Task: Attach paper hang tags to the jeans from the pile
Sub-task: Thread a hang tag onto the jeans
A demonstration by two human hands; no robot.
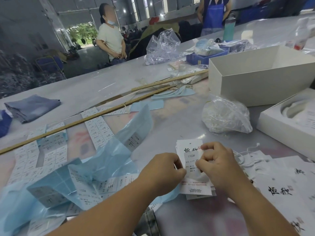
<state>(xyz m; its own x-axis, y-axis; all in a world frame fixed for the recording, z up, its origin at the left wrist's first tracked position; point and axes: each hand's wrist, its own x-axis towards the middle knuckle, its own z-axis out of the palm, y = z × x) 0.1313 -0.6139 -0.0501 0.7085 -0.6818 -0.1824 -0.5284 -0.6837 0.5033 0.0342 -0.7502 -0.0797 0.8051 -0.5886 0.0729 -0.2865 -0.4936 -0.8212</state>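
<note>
Both forearms in from bottom of frame, converging lower centre. Left hand (163,169) curled, grip pinching left edge of hang tag stack (190,159). Right hand (216,162) curled, fingertips pinching a label on the top tag's face. Stack flat on tabletop (179,120). More strung tags (272,181) at lower right. Sticker sheets (51,155) at left. Folded jeans (32,107) far left, mid-frame.

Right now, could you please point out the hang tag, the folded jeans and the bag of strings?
hang tag (189,156): head view, printed face.
folded jeans (32,107): head view, top fold.
bag of strings (225,114): head view, bulging plastic middle.
</note>
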